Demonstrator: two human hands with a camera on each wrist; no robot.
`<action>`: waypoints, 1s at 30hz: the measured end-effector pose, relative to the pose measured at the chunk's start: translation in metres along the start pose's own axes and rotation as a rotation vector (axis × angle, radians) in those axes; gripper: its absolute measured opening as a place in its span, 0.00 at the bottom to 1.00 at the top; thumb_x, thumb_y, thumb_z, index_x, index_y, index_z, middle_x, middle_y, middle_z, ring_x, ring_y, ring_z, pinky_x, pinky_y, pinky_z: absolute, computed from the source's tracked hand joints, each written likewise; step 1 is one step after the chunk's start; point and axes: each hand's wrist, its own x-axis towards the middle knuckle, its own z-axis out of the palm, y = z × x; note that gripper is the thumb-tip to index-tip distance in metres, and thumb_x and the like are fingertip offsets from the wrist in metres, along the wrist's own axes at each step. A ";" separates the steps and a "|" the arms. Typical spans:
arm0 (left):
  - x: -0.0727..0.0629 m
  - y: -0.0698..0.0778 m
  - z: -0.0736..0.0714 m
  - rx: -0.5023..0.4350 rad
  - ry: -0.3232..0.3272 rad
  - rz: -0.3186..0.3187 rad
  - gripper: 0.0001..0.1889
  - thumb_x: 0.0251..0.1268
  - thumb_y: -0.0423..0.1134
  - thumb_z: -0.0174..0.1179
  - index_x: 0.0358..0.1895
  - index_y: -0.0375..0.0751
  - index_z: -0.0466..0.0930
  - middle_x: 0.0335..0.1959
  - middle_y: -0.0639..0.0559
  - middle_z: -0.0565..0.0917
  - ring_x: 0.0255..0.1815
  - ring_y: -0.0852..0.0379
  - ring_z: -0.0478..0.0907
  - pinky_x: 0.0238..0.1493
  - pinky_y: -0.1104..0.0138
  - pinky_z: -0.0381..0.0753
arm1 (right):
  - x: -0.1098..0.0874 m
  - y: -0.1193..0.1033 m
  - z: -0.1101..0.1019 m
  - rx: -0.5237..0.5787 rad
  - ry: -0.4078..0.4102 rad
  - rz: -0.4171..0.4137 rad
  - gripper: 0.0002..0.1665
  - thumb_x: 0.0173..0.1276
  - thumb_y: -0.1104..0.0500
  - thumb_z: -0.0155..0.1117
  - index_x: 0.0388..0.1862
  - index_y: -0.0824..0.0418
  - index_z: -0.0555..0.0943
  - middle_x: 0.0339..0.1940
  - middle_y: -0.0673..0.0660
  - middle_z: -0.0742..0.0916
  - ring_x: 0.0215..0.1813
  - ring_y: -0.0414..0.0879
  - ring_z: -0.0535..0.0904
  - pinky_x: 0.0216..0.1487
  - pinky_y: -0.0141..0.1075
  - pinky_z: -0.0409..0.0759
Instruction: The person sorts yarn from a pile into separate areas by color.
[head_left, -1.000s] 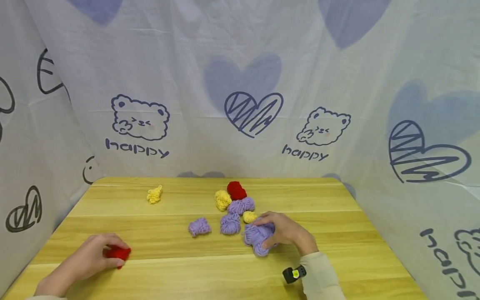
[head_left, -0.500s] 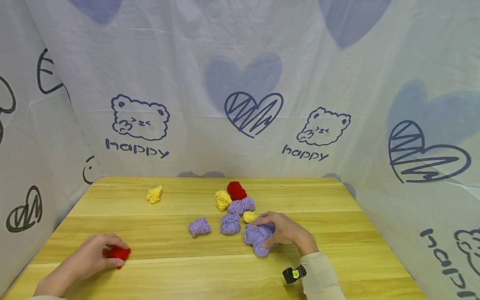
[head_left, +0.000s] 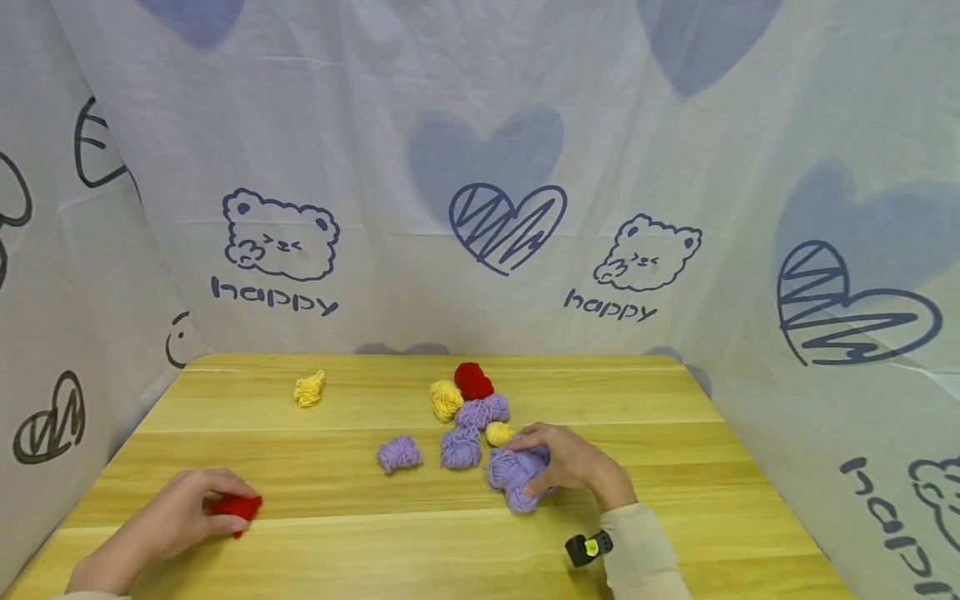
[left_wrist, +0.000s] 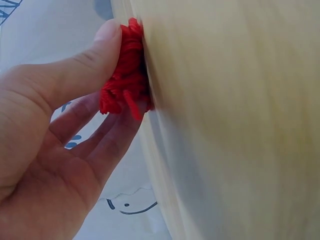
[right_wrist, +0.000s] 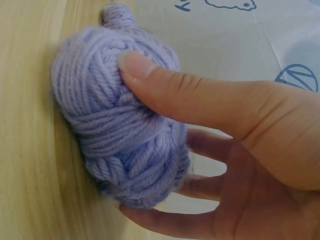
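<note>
At the left of the table, my left hand (head_left: 183, 512) grips a small red yarn bundle (left_wrist: 126, 72) between thumb and fingers, right at the wooden surface. My right hand (head_left: 570, 462) holds a large purple yarn ball (right_wrist: 115, 110), thumb on one side and fingers round the other; it sits on the table right of centre. Just behind that ball is a small yellow yarn ball (head_left: 498, 433). To its left lies a purple yarn ball (head_left: 460, 448), and farther left a smaller purple yarn bundle (head_left: 398, 454).
Behind these cluster another purple yarn ball (head_left: 482, 412), a yellow yarn ball (head_left: 446, 401) and a red yarn ball (head_left: 473, 381). A loose yellow yarn bundle (head_left: 308, 389) lies at the back left of the wooden table (head_left: 360, 550). Printed cloth (head_left: 390, 167) hangs round the back and sides.
</note>
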 end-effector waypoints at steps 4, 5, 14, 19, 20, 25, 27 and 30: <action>0.000 0.000 -0.001 0.017 -0.011 -0.023 0.18 0.55 0.48 0.76 0.47 0.44 0.91 0.44 0.52 0.90 0.42 0.77 0.77 0.41 0.74 0.82 | 0.000 0.003 -0.001 -0.002 -0.012 -0.033 0.37 0.50 0.59 0.85 0.63 0.54 0.85 0.72 0.65 0.78 0.74 0.68 0.71 0.75 0.64 0.67; 0.000 0.000 -0.001 0.027 -0.011 -0.030 0.18 0.55 0.49 0.76 0.47 0.45 0.91 0.44 0.53 0.90 0.42 0.76 0.78 0.41 0.74 0.82 | 0.000 0.004 -0.002 -0.003 -0.014 -0.047 0.37 0.50 0.59 0.85 0.63 0.54 0.85 0.71 0.65 0.79 0.74 0.68 0.71 0.75 0.64 0.68; 0.002 0.003 -0.002 0.039 -0.019 -0.069 0.17 0.54 0.49 0.76 0.47 0.49 0.91 0.45 0.54 0.90 0.42 0.76 0.78 0.43 0.72 0.82 | 0.000 0.012 -0.004 0.017 -0.016 -0.090 0.36 0.50 0.60 0.85 0.61 0.51 0.86 0.64 0.58 0.82 0.66 0.58 0.77 0.71 0.61 0.73; 0.001 0.002 -0.001 0.036 0.000 -0.043 0.16 0.54 0.49 0.76 0.45 0.51 0.91 0.43 0.57 0.90 0.42 0.76 0.77 0.43 0.71 0.82 | -0.002 0.011 -0.006 0.032 -0.005 -0.066 0.35 0.47 0.63 0.85 0.57 0.49 0.87 0.61 0.56 0.82 0.64 0.56 0.77 0.70 0.61 0.74; 0.000 0.001 0.000 0.035 0.004 -0.038 0.15 0.54 0.49 0.77 0.45 0.51 0.91 0.42 0.57 0.90 0.41 0.76 0.77 0.43 0.71 0.83 | -0.003 0.010 -0.006 0.037 -0.004 -0.058 0.34 0.47 0.63 0.84 0.57 0.49 0.87 0.61 0.56 0.82 0.64 0.56 0.76 0.70 0.61 0.74; -0.001 0.001 0.000 0.037 0.020 -0.025 0.15 0.53 0.50 0.77 0.44 0.52 0.90 0.42 0.58 0.89 0.41 0.77 0.77 0.43 0.71 0.83 | -0.005 0.010 -0.007 0.042 0.003 -0.044 0.34 0.46 0.64 0.83 0.55 0.48 0.87 0.61 0.56 0.81 0.64 0.56 0.77 0.70 0.61 0.74; -0.001 0.001 0.001 0.040 0.023 -0.024 0.15 0.53 0.50 0.77 0.43 0.52 0.90 0.42 0.58 0.89 0.41 0.76 0.77 0.43 0.70 0.82 | -0.005 0.011 -0.008 0.036 0.007 -0.041 0.34 0.46 0.64 0.83 0.55 0.47 0.87 0.60 0.55 0.81 0.63 0.55 0.77 0.69 0.60 0.75; -0.002 0.001 0.001 0.043 0.024 -0.028 0.15 0.52 0.49 0.77 0.43 0.53 0.90 0.41 0.59 0.89 0.41 0.76 0.76 0.43 0.70 0.82 | -0.006 0.011 -0.008 0.027 0.011 -0.039 0.33 0.45 0.64 0.83 0.54 0.46 0.87 0.60 0.54 0.82 0.63 0.54 0.77 0.69 0.59 0.75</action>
